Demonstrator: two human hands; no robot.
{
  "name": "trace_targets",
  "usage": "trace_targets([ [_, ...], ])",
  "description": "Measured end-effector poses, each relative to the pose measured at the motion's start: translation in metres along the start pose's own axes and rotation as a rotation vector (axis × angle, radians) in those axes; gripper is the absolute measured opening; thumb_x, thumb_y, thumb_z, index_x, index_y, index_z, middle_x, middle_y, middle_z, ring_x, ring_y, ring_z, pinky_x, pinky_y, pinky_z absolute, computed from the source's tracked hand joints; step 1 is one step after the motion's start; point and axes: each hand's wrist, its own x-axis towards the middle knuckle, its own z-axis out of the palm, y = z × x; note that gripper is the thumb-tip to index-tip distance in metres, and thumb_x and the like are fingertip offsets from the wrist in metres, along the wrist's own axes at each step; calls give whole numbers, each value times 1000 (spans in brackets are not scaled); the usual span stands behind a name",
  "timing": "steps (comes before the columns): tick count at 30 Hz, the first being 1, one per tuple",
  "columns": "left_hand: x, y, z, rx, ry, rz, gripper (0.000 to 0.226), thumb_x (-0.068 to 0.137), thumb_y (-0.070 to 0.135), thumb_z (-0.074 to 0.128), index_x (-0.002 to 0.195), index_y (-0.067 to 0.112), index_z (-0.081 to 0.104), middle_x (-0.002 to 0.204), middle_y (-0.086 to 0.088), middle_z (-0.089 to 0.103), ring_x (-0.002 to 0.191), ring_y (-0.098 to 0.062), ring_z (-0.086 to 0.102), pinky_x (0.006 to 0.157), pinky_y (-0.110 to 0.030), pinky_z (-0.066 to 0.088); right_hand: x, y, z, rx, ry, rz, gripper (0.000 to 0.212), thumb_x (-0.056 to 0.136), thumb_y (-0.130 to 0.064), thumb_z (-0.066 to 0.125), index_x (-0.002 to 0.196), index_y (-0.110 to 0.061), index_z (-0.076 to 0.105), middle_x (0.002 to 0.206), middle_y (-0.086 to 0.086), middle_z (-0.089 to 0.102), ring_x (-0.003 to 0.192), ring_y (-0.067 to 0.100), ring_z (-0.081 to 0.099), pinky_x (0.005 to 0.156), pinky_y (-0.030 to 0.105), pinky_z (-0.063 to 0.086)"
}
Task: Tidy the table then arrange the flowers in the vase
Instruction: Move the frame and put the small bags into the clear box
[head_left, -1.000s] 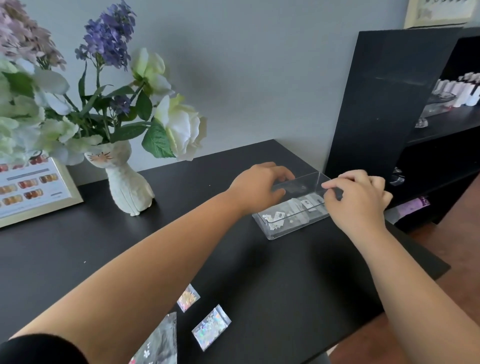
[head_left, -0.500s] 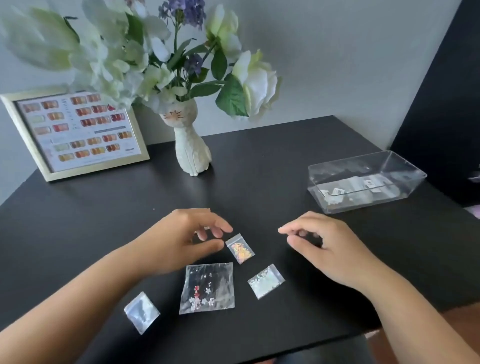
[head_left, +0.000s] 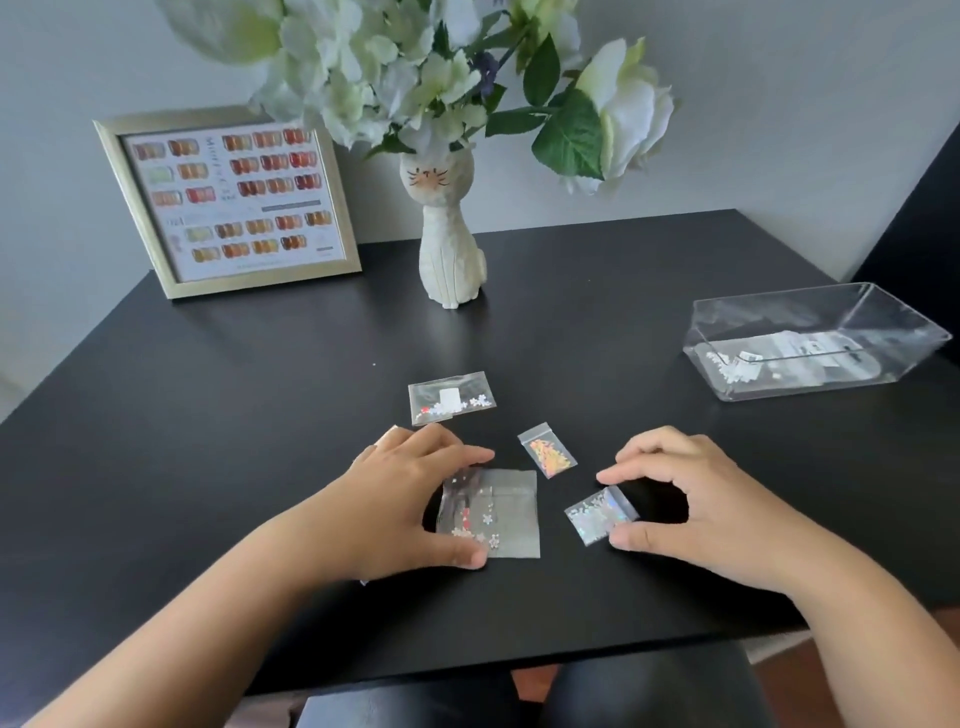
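Two bare forearms, no sleeves in view. Left hand (head_left: 400, 499) and right hand (head_left: 696, 499): no rings, no watch, no bracelets; short unpainted nails.

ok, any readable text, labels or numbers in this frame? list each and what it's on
None can be read.
Framed chart: printed lines among the colour swatches, too blurred to read.
Clear box: white labels on the packets inside, too small to read.
Top packet: white sticker, no legible print.
Vase: only a drawn cat face, no text.
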Motion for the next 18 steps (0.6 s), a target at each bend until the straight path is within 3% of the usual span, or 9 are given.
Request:
trace_targets([
  [6,-2,0,6,-23,60,-18,82,68,71,67,140,55,31,116,29,41,120,-6,28,109,-34,21,-2,-2,4,18,77,26,27,66,-50,80,88,-50,65,116,-38,45,115,-11,34,99,34,33],
  [14,-7,-10,11,-138,159,-12,71,66,69,72,127,61,37,109,30,45,116,8,30,97,-23,17,-2,1,5,19,95,-9,35,64,-44,82,90,-46,59,118,-37,47,111,-8,40,93,28,35],
  [16,-8,-12,10,-187,188,-13,66,67,65,74,124,60,40,107,28,49,113,8,38,97,-19,18,-1,1,3,14,76,-17,37,64,-48,80,94,-49,58,118,-36,47,110,-9,41,91,25,35],
  [18,-8,-13,9,-290,227,-14,59,69,58,77,119,59,46,102,26,55,97,9,50,93,-20,27,6,-3,-3,34,44,-23,37,64,-54,77,97,-51,58,117,-34,49,109,-8,43,90,24,38],
])
